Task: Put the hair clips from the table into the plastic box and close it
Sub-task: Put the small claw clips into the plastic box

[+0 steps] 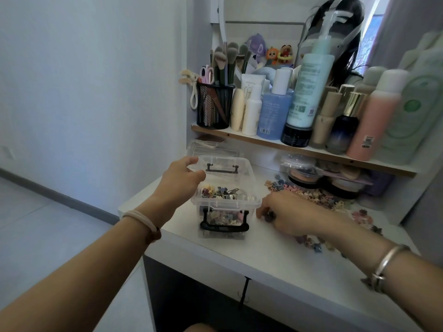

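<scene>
Many hair clips [320, 200] beside the plastic box [250, 188], left fingers [197, 175] round its rim, right fingers [263, 208] round one, bottles [309, 92] behind

A clear plastic box [251, 188] stands open near the left edge of a white table [263, 257], its black latch handle [224, 226] facing the camera. Small mixed hair clips [219, 191] lie inside it. The left hand [179, 180] grips the box's left rim, thumb over the far corner. The right hand [290, 212] rests on the table just right of the box, its curled fingertips pinching a dark hair clip [270, 215]. A loose pile of clips [318, 198] spreads beyond and around that hand. Above, a shelf [239, 136] carries bottles and a black mesh cup [214, 106] of makeup brushes.
</scene>
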Demonstrator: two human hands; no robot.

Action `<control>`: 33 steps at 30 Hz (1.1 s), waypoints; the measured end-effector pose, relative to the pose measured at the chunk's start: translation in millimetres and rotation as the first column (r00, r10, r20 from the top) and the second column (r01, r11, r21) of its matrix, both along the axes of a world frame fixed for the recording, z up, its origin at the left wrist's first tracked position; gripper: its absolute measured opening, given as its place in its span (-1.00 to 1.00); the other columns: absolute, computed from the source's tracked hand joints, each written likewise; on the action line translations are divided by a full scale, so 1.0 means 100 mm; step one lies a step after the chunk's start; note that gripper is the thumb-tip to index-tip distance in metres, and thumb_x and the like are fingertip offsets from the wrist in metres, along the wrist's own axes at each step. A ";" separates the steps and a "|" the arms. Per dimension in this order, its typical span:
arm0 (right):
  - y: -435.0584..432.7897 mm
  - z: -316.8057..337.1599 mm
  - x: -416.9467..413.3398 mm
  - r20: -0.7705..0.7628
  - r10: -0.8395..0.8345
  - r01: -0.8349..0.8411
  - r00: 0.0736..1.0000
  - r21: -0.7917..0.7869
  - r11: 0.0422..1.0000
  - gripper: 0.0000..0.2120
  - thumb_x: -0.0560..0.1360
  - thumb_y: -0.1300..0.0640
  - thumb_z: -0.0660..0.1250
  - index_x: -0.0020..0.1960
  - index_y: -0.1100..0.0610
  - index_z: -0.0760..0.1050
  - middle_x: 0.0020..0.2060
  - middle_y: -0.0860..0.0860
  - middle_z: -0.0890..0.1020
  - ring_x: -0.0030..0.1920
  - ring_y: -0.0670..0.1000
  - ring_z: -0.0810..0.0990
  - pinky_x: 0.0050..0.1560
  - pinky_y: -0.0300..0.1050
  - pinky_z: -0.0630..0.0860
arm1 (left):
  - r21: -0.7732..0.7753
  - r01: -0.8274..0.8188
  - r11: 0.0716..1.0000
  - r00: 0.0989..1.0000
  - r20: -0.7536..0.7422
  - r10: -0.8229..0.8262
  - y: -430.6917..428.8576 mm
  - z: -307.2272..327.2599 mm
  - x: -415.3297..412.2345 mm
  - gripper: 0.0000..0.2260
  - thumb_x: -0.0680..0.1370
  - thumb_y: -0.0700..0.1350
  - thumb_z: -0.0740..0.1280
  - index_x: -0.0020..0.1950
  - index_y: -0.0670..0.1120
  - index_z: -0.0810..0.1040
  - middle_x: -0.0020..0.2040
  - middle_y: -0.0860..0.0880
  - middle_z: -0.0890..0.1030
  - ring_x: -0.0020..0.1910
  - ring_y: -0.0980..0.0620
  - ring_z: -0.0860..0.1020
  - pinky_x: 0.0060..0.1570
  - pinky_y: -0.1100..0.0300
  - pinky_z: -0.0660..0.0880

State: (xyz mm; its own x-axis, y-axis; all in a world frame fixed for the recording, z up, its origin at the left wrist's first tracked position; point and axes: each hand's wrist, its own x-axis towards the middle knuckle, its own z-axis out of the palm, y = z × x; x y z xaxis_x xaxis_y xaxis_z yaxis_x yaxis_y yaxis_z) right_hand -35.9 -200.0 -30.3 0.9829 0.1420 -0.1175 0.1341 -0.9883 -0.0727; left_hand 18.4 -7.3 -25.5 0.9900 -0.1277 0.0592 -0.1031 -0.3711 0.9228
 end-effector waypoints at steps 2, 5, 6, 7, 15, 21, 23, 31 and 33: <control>-0.01 -0.03 0.02 0.031 0.009 -0.010 0.999 0.015 1.000 -0.68 0.45 0.39 0.19 0.06 0.12 0.58 0.01 0.03 0.64 0.02 0.00 0.58 0.09 -0.08 0.55 | -0.005 0.006 1.000 1.000 -0.002 -0.006 0.00 0.00 0.00 -0.58 0.55 -0.20 0.21 0.42 -0.10 0.32 0.10 -0.18 0.52 0.06 -0.12 0.49 0.13 0.03 0.42; -0.03 -0.05 0.01 0.073 0.027 -0.030 0.997 0.038 0.999 -0.74 0.45 0.37 0.23 0.00 0.14 0.62 -0.03 0.03 0.67 -0.02 -0.02 0.60 0.05 -0.18 0.54 | -0.004 0.012 1.000 1.000 0.000 -0.012 0.00 -0.01 -0.01 -0.58 0.56 -0.20 0.20 0.42 -0.10 0.31 0.16 -0.20 0.52 0.10 -0.13 0.49 0.17 0.01 0.42; -0.04 -0.04 0.01 0.092 0.030 -0.035 0.995 0.054 0.998 -0.75 0.45 0.35 0.25 0.00 0.13 0.63 -0.03 0.02 0.67 -0.03 -0.04 0.60 0.03 -0.26 0.52 | -0.003 0.011 1.000 1.000 0.002 -0.011 0.00 -0.01 -0.01 -0.59 0.56 -0.20 0.20 0.42 -0.10 0.31 0.18 -0.21 0.51 0.11 -0.14 0.49 0.16 0.02 0.41; -0.06 -0.01 0.01 0.121 0.025 -0.034 0.992 0.074 0.997 -0.76 0.45 0.33 0.27 0.00 0.12 0.64 -0.05 0.00 0.68 -0.05 -0.07 0.60 -0.03 -0.38 0.47 | -0.005 0.012 1.000 1.000 0.003 -0.012 0.00 -0.01 -0.01 -0.59 0.56 -0.20 0.20 0.42 -0.10 0.31 0.20 -0.21 0.51 0.12 -0.14 0.49 0.16 0.02 0.41; 0.08 0.56 0.03 0.200 -0.179 -0.067 0.963 0.824 0.563 -0.81 0.39 0.42 0.36 -0.24 0.15 0.60 -0.32 0.00 0.62 -0.40 -0.23 0.61 -0.28 -0.43 0.55 | -0.019 0.014 1.000 1.000 -0.012 -0.015 -0.01 0.00 -0.01 -0.59 0.56 -0.21 0.19 0.42 -0.10 0.31 0.23 -0.24 0.49 0.19 -0.20 0.49 0.24 -0.08 0.43; 0.24 0.54 0.09 0.145 -0.142 -0.042 0.979 0.831 0.555 -0.82 0.47 0.34 0.32 -0.16 0.08 0.58 -0.06 -0.03 0.60 -0.08 -0.07 0.62 -0.15 -0.26 0.63 | -0.018 0.012 1.000 1.000 -0.002 -0.012 -0.01 -0.01 0.00 -0.59 0.56 -0.21 0.20 0.42 -0.10 0.31 0.20 -0.23 0.50 0.15 -0.19 0.50 0.13 -0.01 0.44; 0.11 0.49 0.12 0.164 -0.239 0.030 0.957 0.764 0.645 -0.78 0.47 0.34 0.31 -0.19 0.04 0.52 -0.13 -0.05 0.57 -0.19 -0.08 0.59 -0.22 -0.28 0.60 | -0.017 0.008 1.000 1.000 0.010 -0.008 0.00 -0.03 0.02 -0.59 0.56 -0.21 0.20 0.42 -0.10 0.32 0.14 -0.19 0.50 0.07 -0.15 0.49 0.09 0.04 0.41; 0.00 -0.03 0.15 0.079 -0.070 0.075 0.994 -0.063 0.995 -0.85 0.48 0.22 0.22 -0.22 0.03 0.47 -0.18 -0.01 0.49 -0.07 0.06 0.48 -0.19 -0.22 0.29 | -0.011 0.010 1.000 1.000 0.018 -0.010 -0.01 -0.04 0.05 -0.59 0.55 -0.20 0.21 0.41 -0.09 0.32 0.05 -0.13 0.50 0.02 -0.10 0.48 0.05 0.10 0.38; 0.02 -0.06 0.19 0.095 -0.039 0.045 0.995 -0.069 0.997 -0.70 0.49 0.25 0.18 -0.37 0.00 0.29 -0.34 -0.09 0.37 -0.17 0.00 0.38 -0.34 -0.27 0.21 | -0.010 0.010 1.000 1.000 0.019 -0.010 -0.01 -0.04 0.05 -0.58 0.54 -0.20 0.21 0.41 -0.09 0.32 0.06 -0.14 0.50 0.01 -0.10 0.47 0.06 0.09 0.38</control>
